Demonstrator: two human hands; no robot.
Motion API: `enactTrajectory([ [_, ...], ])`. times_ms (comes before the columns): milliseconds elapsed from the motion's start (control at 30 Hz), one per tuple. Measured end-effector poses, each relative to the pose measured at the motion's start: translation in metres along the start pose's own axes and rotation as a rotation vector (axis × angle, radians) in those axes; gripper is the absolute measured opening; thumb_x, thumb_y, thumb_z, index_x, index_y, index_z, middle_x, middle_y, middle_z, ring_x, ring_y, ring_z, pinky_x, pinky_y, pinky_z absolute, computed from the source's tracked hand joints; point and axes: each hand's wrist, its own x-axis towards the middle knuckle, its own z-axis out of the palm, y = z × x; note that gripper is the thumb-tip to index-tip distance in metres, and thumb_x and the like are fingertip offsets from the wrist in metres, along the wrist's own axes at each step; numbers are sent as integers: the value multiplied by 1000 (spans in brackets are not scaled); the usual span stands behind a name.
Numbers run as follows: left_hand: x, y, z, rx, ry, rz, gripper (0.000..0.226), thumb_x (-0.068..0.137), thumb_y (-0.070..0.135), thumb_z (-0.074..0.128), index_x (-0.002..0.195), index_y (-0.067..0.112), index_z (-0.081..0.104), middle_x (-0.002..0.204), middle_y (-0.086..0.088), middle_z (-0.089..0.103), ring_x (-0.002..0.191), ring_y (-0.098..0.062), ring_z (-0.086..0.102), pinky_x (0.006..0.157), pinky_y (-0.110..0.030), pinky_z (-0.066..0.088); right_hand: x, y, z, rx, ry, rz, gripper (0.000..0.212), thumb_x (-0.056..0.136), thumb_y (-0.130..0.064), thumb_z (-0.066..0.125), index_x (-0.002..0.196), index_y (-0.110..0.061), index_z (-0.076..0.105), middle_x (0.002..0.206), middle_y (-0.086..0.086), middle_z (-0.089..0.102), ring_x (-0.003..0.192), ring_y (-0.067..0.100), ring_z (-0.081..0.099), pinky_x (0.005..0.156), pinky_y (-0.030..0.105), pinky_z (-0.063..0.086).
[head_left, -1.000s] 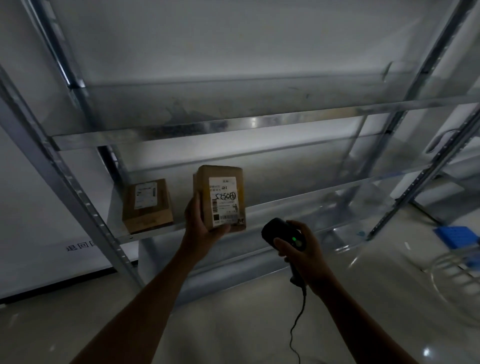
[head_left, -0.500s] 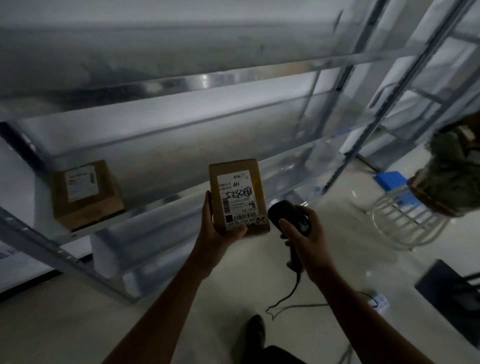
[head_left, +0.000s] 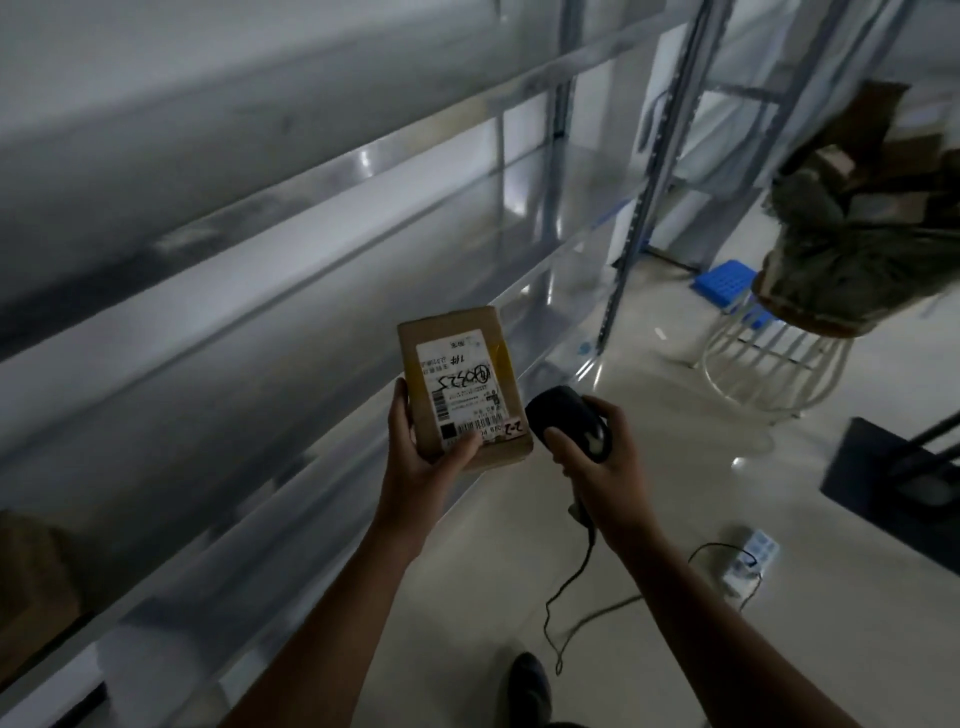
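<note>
Now the box (head_left: 462, 384) is lower and farther from the shelf (head_left: 311, 322) than a second ago, and it is closer to the scanner (head_left: 569, 423). The view has swung to the right too, so the second box (head_left: 31, 587) on the shelf has slid to the far left edge.

The left hand (head_left: 421, 457) holds the box up in the air, out in front of the shelf and above the floor (head_left: 675, 395). Its fingers (head_left: 399, 410) curl round the left side, and the thumb presses on the bottom of the white label (head_left: 460, 395). The label faces the person, upside down. The right hand (head_left: 602, 457) grips the scanner, with its fingers wrapped tight round the handle. The scanner's black head is just beside the box's lower right corner; it is hard to tell if they touch. A cord (head_left: 566, 597) hangs from the scanner down to the floor.

The box looks small and light, since one hand lifts it with ease. It is cardboard, so it is stiff but could dent if squeezed hard. A good hold is by the two long sides near the bottom, as the hand does now, with the thumb kept off the barcode so the scanner can read it.
</note>
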Motion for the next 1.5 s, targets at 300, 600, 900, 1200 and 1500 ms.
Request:
enactTrajectory([
  [300,91,22,128,26,-181,26,106,82,35,84,163,40,15,147,10,57,120,4,63,95,-29,59,86,2,-109,-26,263,-4,57,79,-44,84,128,-32,57,116,-2,70,97,28,73,79,39,61],
  [600,188,49,254,-76,-464,80,105,86,16,82,162,36,11,136,16,57,109,13,64,77,-9,54,155,-14,-201,-134,536,-51,52,83,-43,83,126,-35,57,116,-7,67,97,24,73,84,43,63],
  [900,309,82,349,-178,-803,77,100,82,28,84,160,35,21,138,11,63,116,-4,68,95,-34,60,252,-41,-248,-153,805,-59,47,87,-31,81,125,-38,54,121,2,65,99,26,72,79,37,63],
  [1200,392,94,449,-242,-947,25,93,88,11,78,160,34,23,132,8,68,113,-7,71,85,-25,60,330,-60,-292,-154,958,-36,43,89,-19,77,124,-28,53,115,-1,62,86,-5,68,64,15,56],
  [1500,454,87,571,-173,-988,-16,85,88,18,79,156,34,31,131,9,68,116,-7,69,86,-25,60,415,-29,-385,-87,1006,-23,48,81,-33,79,122,-35,54,118,1,63,91,11,72,65,22,59],
])
